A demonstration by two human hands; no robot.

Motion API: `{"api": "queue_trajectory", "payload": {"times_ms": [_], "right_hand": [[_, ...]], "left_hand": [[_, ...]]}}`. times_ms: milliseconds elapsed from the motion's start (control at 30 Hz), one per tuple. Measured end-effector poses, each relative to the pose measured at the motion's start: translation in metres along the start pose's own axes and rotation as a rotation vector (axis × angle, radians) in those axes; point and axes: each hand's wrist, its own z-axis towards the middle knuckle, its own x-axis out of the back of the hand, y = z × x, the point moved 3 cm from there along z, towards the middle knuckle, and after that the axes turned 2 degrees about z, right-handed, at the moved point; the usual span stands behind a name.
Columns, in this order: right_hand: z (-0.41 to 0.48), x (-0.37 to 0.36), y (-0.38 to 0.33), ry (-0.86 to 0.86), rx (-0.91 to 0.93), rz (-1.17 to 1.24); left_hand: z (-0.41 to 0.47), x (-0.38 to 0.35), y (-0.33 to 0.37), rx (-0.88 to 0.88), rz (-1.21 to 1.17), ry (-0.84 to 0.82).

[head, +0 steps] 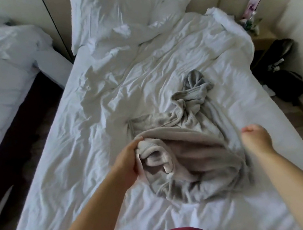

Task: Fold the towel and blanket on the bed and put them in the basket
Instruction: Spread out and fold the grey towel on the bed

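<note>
Blanket (191, 148), grey and crumpled, lies on the near-right half of the bed (75, 169), one bunched end trailing far toward the duvet. Its folds overlap, so corners and layers are hard to separate; whether a towel sits within the heap cannot be told. Left hand (127, 163) clenches a gathered wad at the blanket's left edge. Right hand (256, 139) is blurred at the right edge; its grip cannot be told. Bare sheet lies open to the left. Pillow (121, 14) far. Bag (281, 75) on floor, right.
</note>
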Motion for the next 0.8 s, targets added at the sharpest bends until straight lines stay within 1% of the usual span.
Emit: {"api": "queue_trajectory", "payload": {"times_ms": [33, 100, 133, 167, 200, 233, 300, 367, 400, 500, 600, 667, 767, 800], "right_hand": [[-0.021, -0.008, -0.022, -0.172, 0.074, 0.075], [-0.067, -0.025, -0.059, -0.511, 0.193, 0.181], [-0.087, -0.035, -0.070, -0.654, 0.252, 0.122], [-0.104, -0.042, -0.078, -0.760, 0.312, -0.016], [-0.117, -0.047, -0.083, -0.822, 0.372, -0.150], [-0.125, -0.051, -0.087, -0.845, 0.408, -0.168], [-0.134, -0.048, -0.097, -0.812, 0.414, 0.110], [-0.128, -0.037, -0.100, -0.675, 0.407, 0.355], [-0.124, -0.030, -0.101, -0.632, 0.417, 0.434], [-0.120, -0.015, -0.105, -0.589, 0.485, 0.571], [-0.117, -0.011, -0.107, -0.532, 0.486, 0.680], [-0.113, -0.009, -0.109, -0.560, 0.379, 0.779], [-0.101, -0.004, -0.110, -0.620, 0.101, 0.994], [-0.096, -0.001, -0.111, -0.652, 0.044, 1.051]], "left_hand": [[-0.005, -0.015, 0.006, -0.059, 0.078, -0.023], [-0.017, -0.039, 0.017, -0.192, 0.281, 0.019], [-0.021, -0.047, 0.021, -0.249, 0.356, 0.049], [-0.023, -0.054, 0.023, -0.264, 0.384, 0.043], [-0.025, -0.060, 0.026, -0.257, 0.367, 0.017], [-0.028, -0.065, 0.029, -0.244, 0.327, -0.006], [-0.035, -0.069, 0.040, -0.248, 0.250, -0.037], [-0.040, -0.068, 0.052, -0.253, 0.187, -0.054], [-0.041, -0.067, 0.058, -0.248, 0.158, -0.060], [-0.042, -0.066, 0.068, -0.232, 0.098, -0.074], [-0.043, -0.069, 0.072, -0.228, 0.008, -0.061], [-0.044, -0.070, 0.078, -0.254, -0.032, -0.014], [-0.041, -0.059, 0.091, -0.291, -0.117, 0.081], [-0.040, -0.054, 0.097, -0.297, -0.141, 0.101]]}}
